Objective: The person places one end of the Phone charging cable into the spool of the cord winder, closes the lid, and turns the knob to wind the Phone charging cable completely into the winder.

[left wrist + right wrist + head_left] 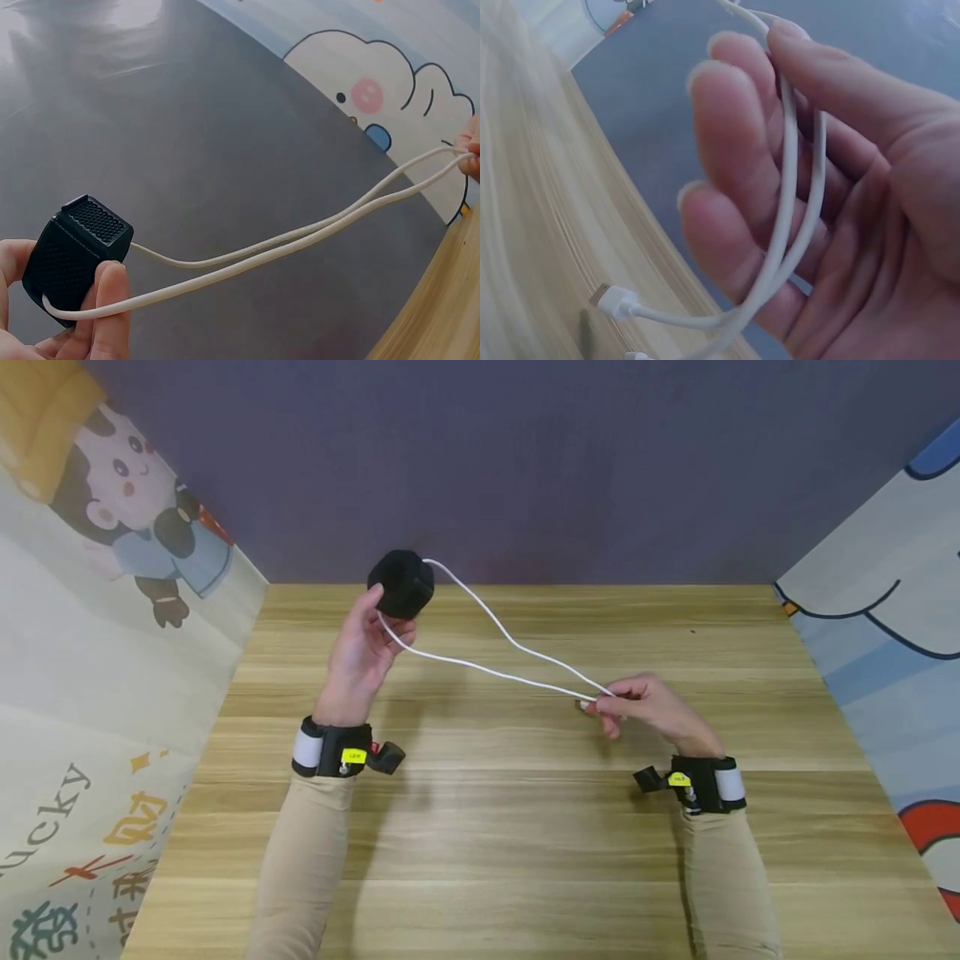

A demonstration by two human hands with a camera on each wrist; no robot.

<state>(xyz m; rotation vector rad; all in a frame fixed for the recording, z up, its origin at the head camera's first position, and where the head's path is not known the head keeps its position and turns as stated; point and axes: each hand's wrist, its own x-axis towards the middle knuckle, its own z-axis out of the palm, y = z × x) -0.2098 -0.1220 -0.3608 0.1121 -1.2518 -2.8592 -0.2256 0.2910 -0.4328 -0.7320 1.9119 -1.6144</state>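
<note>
My left hand (360, 652) holds up a black faceted block (402, 583) between thumb and fingers, near the table's back edge. Textured mesh faces show on the block (79, 247) in the left wrist view. From two of its sides run strands of a white charging cable (480, 667), which meet at my right hand (648, 706). There the thumb and fingers pinch both strands together. In the right wrist view the cable (789, 165) crosses the palm side of the fingers, and a white USB plug (616, 302) hangs below. A second white plug end (636, 355) is partly cut off.
A wood-grain table (510, 860) lies beneath both hands. Behind it stands a dark grey-blue wall panel (525, 468). Printed cartoon sheets border the left (90, 635) and right (885, 643) sides. Each wrist wears a black strap with a small camera.
</note>
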